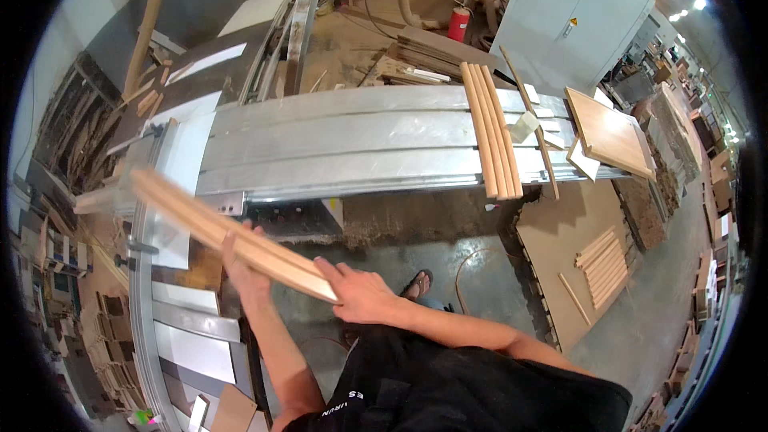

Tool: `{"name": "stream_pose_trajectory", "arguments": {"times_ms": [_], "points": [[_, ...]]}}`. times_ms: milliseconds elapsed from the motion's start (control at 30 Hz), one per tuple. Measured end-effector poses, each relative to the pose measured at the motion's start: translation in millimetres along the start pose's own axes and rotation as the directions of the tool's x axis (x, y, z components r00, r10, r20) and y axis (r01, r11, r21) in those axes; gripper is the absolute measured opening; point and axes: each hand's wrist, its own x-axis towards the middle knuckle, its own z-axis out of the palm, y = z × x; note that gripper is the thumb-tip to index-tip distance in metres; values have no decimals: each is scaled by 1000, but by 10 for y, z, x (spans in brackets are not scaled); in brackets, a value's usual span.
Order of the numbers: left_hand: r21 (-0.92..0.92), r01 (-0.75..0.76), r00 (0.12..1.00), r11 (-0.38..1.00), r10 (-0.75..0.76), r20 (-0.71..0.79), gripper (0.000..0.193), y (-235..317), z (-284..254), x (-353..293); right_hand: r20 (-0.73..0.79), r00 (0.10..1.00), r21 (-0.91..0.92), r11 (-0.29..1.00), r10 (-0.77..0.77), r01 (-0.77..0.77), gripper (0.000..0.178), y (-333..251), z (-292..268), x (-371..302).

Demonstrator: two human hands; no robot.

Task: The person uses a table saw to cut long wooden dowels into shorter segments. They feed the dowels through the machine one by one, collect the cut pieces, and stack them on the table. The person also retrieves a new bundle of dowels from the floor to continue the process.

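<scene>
A bundle of long wooden strips (204,224) slants across in front of me, its far left end blurred by motion. My left hand (244,264) is closed around the strips near their middle. Close to their near right end, my right hand (356,292) grips them too, the thumb on top. How many strips lie in the bundle I cannot tell. Beyond them stretches a long silver metal machine table (336,132). Several rounded wooden strips (492,132) lie side by side across its right part. A thin dark stick (532,120) lies beside them.
A wooden panel (612,132) rests at the table's right end. On the floor at right, a brown board (556,232) carries more wooden strips (604,268). A metal rail (144,296) runs along my left. A grey cabinet (572,16) and a red extinguisher (458,24) stand behind the table.
</scene>
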Motion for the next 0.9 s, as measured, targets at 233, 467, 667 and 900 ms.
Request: {"name": "stream_pose_trajectory", "arguments": {"times_ms": [233, 467, 667, 900], "points": [[337, 195, 948, 921, -265, 175, 39, -1928, 1840, 458, -166, 904, 365, 876, 394, -315, 100, 1338, -924, -167], [600, 259, 813, 757, -507, 288, 37, -3765, 2647, 616, -299, 724, 727, 640, 622, -249, 96, 2453, -1060, -338], [762, 73, 833, 643, -460, 308, 52, -4542, 3128, 772, -413, 590, 793, 592, 694, -142, 65, 2878, -1356, -214], [928, -257, 857, 269, -380, 347, 57, -4721, 3632, 962, -590, 253, 619, 630, 767, -468, 66, 3345, -1333, 135]]}}
